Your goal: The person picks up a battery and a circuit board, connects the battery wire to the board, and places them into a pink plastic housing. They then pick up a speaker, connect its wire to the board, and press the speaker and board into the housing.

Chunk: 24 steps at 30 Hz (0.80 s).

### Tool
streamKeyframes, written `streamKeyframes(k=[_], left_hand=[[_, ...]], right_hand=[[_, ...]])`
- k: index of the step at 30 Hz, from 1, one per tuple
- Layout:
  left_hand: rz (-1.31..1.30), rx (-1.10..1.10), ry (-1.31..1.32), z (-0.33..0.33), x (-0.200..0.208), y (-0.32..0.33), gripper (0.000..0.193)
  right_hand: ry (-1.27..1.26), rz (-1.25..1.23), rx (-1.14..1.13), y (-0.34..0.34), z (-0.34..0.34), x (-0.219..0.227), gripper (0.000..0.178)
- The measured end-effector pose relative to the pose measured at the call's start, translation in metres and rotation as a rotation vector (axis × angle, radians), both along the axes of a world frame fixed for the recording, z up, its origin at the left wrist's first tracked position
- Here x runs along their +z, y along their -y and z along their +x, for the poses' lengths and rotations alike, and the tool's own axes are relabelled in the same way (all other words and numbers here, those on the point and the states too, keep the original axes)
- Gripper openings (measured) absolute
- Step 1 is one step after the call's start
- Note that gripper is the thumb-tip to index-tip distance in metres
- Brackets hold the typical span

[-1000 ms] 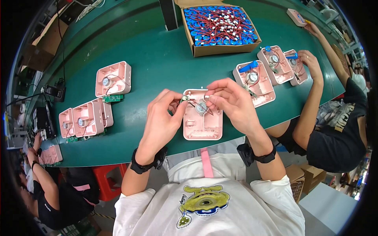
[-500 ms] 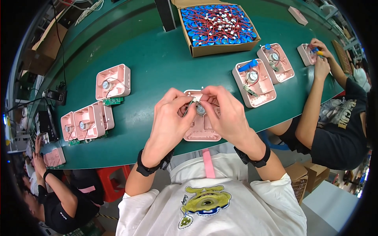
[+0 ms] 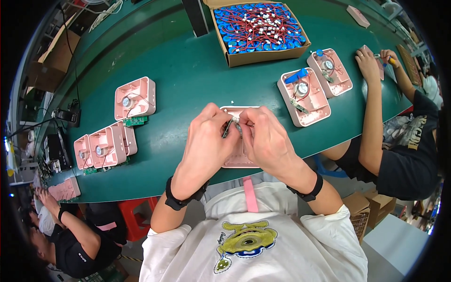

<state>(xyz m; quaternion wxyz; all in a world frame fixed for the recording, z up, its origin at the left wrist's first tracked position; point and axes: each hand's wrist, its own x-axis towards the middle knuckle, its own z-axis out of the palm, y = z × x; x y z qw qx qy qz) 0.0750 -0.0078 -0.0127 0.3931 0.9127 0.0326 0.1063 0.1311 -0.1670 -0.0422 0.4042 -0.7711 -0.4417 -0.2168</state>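
Note:
A pink plastic housing (image 3: 238, 162) lies in front of me on the green table, partly covered by my hands. Above its far end, my left hand (image 3: 203, 145) pinches a small circuit board (image 3: 227, 129), seen edge-on between thumb and fingers. My right hand (image 3: 268, 141) meets it there, its thumb and forefinger closed on a small white wire connector (image 3: 235, 119) at the board's edge. Whether the connector is seated in the board cannot be seen. The round speaker inside the housing is mostly hidden by my fingers.
An open carton (image 3: 263, 58) of blue batteries with red wires stands at the back. Two pink housings with batteries, the nearer one (image 3: 305, 98), sit to the right; several others, one here (image 3: 135, 97), sit left with green boards. Co-workers' hands (image 3: 369, 63) work at both sides.
My fingers have drawn closer together, and the board in my left hand has tilted more into view. The right-hand co-worker's hand has moved onto a pink housing.

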Motion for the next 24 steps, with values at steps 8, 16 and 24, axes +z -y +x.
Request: streamKeyframes(k=[8,16,24], left_hand=[[-0.027,-0.083,-0.102,0.006,0.004,-0.014,0.02],[-0.077,-0.126,-0.045,0.005,0.001,-0.012,0.017],[-0.096,-0.065,-0.088,0.0,0.0,-0.015,0.017]], right_hand=[[-0.035,0.04,0.051,-0.001,0.0,-0.004,0.036],[0.011,0.027,0.039,-0.004,-0.002,-0.004,0.033],[-0.239,0.017,0.066,0.015,0.002,0.011,0.034]])
